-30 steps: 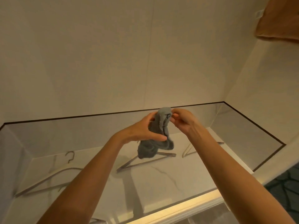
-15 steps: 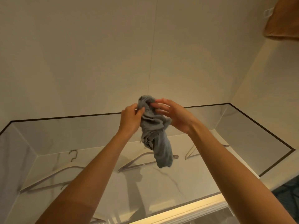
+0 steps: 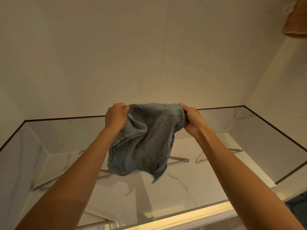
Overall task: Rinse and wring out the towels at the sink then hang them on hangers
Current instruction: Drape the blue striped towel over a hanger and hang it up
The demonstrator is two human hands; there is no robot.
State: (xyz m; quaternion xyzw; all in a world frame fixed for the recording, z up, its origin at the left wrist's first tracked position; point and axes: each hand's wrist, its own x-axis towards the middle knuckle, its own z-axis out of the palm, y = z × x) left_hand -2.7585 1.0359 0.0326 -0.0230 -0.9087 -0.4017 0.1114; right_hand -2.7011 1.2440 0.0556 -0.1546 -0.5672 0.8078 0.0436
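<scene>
A grey towel (image 3: 144,141) hangs spread out between my two hands above a white marble shelf (image 3: 174,193). My left hand (image 3: 116,116) grips its top left corner and my right hand (image 3: 191,120) grips its top right corner. The cloth is crumpled and droops to a point at the lower right. Pale hangers lie flat on the shelf: one at the left (image 3: 44,184), one partly hidden behind the towel (image 3: 179,159), one at the right behind my right forearm (image 3: 201,158).
A brown towel (image 3: 296,20) hangs at the top right corner. The shelf sits in a recess with grey reflective side walls (image 3: 265,138) and a plain wall behind. A lit strip (image 3: 191,216) runs along the front edge. Another hanger (image 3: 94,221) shows at the bottom.
My hands have moved apart and pulled the bunched towel open into a spread sheet. The view has tilted up slightly.
</scene>
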